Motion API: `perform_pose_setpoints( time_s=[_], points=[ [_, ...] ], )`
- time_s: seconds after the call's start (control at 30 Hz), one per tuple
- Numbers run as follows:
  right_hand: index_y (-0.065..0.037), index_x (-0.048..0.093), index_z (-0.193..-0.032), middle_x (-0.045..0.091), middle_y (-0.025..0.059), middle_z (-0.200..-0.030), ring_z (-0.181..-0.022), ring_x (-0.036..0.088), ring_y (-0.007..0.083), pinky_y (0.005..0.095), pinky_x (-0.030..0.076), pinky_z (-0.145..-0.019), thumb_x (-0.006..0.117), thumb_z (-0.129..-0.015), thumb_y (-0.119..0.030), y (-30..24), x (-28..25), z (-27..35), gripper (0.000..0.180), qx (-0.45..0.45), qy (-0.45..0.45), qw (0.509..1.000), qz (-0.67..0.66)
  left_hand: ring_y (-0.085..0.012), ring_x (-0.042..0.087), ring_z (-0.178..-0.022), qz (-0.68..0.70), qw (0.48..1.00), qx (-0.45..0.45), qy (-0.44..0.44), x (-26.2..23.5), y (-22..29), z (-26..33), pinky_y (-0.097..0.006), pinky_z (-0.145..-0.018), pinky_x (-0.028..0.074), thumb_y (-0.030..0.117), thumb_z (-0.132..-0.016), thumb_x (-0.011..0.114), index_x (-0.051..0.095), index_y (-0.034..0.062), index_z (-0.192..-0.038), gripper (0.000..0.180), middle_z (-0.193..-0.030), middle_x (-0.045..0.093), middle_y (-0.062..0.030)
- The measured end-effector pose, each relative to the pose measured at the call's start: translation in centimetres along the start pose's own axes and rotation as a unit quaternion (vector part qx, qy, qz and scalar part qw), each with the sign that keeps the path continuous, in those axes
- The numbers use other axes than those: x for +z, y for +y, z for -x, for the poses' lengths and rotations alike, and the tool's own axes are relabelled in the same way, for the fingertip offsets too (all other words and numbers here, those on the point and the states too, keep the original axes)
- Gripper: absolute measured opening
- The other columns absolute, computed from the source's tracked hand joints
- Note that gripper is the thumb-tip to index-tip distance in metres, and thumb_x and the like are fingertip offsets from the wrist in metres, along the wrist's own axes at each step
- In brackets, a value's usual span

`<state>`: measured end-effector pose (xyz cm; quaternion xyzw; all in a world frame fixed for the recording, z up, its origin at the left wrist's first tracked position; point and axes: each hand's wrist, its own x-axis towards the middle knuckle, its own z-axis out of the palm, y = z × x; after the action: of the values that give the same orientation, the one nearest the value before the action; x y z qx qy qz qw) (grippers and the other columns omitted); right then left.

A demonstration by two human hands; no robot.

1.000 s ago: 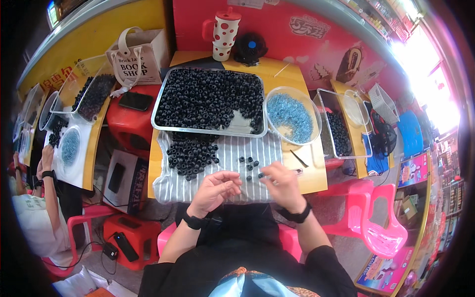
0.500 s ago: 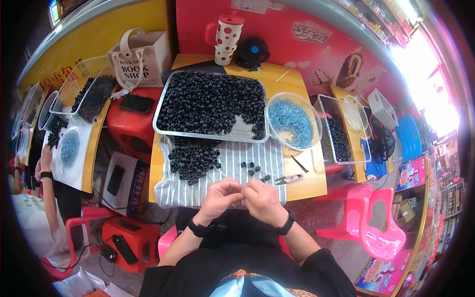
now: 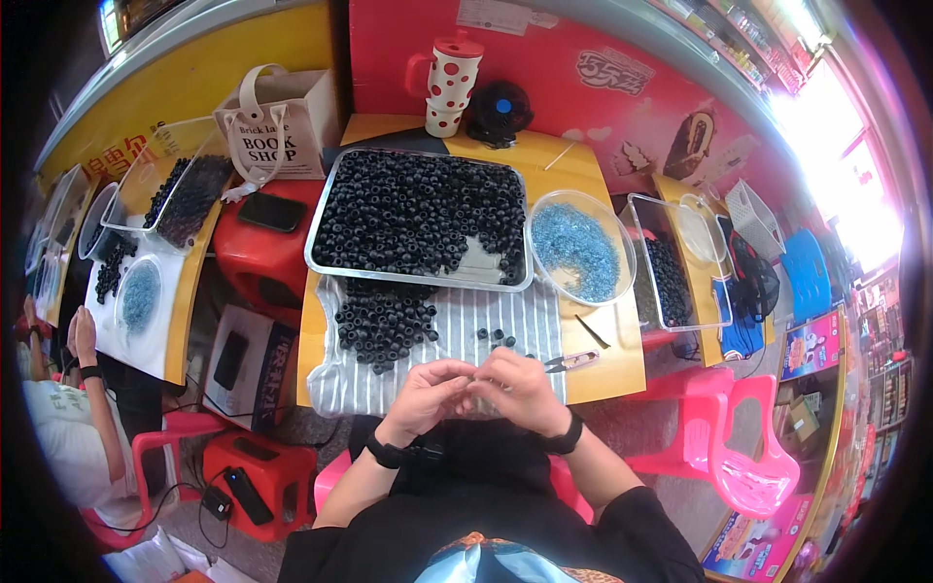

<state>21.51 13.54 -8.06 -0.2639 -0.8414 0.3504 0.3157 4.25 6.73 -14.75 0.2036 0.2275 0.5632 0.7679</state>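
My left hand (image 3: pixel 425 394) and my right hand (image 3: pixel 522 391) meet at the table's front edge, fingertips bent and pinched together. Anything between them is too small to make out. Just beyond lies a striped grey cloth (image 3: pixel 466 321) bearing a pile of black beads (image 3: pixel 382 330). Several loose beads (image 3: pixel 498 337) lie near my right hand, which partly covers that area. Farther back is a metal tray (image 3: pixel 418 277) heaped with black beads. To its right, a round clear tub (image 3: pixel 634 255) holds tiny light-blue pieces. Small thread snips (image 3: pixel 573 361) lie beside my right hand.
A thin dark tool (image 3: pixel 592 331) rests right of the cloth. A dotted tumbler (image 3: pixel 453 87) and black fan (image 3: pixel 500 109) stand at the back. Pink chairs (image 3: pixel 748 466) are at right. Another person's hand (image 3: pixel 84 335) is at the left table, beside more beads.
The whole view has shifted slightly downward and right. My hands stay together at the table edge, the right one turned a little and covering more of the loose beads.
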Motion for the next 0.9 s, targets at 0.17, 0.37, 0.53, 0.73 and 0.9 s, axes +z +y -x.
perform_pose_setpoints(
  time_s=[0.17,0.37,0.53,0.73,0.9],
  points=[
    [0.000,0.061,-0.083,0.057,0.0135,-0.075,-0.068,0.059,0.0309,0.0362,0.046,-0.060,0.065,-0.078,0.003,0.9,-3.7,-4.9,0.007,0.047,0.067,0.995,0.060,-0.0149,0.064,-0.080,0.026,1.000,0.016,-0.002,-0.8,-0.3,0.0,-0.025,-0.070,0.052,0.008,-0.095,0.057,0.060,-0.0029,-0.117,0.025,-0.092,0.065,-0.0094],
    [0.001,0.065,-0.080,0.061,0.0169,-0.079,-0.074,0.061,0.0356,0.0421,0.048,-0.066,0.058,-0.075,0.004,6.7,-7.6,-10.6,0.009,0.011,0.042,0.980,0.196,-0.0159,0.065,-0.078,0.030,0.999,0.014,-0.017,-0.6,-0.1,-0.6,-0.024,-0.069,0.052,0.006,-0.094,0.058,0.061,-0.0036,-0.113,0.021,-0.091,0.066,-0.0100],
    [0.002,0.064,-0.072,0.061,0.0165,-0.080,-0.082,0.060,0.0364,0.0435,0.049,-0.075,0.054,-0.068,0.006,8.1,-6.3,-13.1,0.012,-0.019,-0.165,0.915,0.368,-0.0150,0.064,-0.077,0.024,1.000,0.001,-0.008,-0.6,0.1,-0.5,-0.024,-0.068,0.051,0.005,-0.094,0.057,0.061,-0.0037,-0.112,0.021,-0.090,0.065,-0.0095],
    [0.001,0.065,-0.080,0.061,0.0164,-0.083,-0.087,0.059,0.0367,0.0440,0.049,-0.076,0.053,-0.066,0.007,9.1,-5.8,-13.8,0.020,-0.009,-0.121,0.946,0.301,-0.0141,0.063,-0.078,0.025,1.000,0.003,-0.017,-0.5,0.1,-0.5,-0.023,-0.067,0.051,0.005,-0.094,0.058,0.061,-0.0031,-0.112,0.020,-0.091,0.064,-0.0079],
    [0.001,0.063,-0.081,0.059,0.0160,-0.082,-0.085,0.059,0.0368,0.0448,0.049,-0.075,0.053,-0.068,0.005,9.2,-6.0,-13.3,0.017,-0.011,-0.144,0.938,0.315,-0.0137,0.063,-0.078,0.023,1.000,0.005,-0.013,-0.6,0.2,-0.4,-0.023,-0.067,0.051,0.005,-0.094,0.057,0.061,-0.0026,-0.112,0.020,-0.090,0.064,-0.0073]
  ],
)
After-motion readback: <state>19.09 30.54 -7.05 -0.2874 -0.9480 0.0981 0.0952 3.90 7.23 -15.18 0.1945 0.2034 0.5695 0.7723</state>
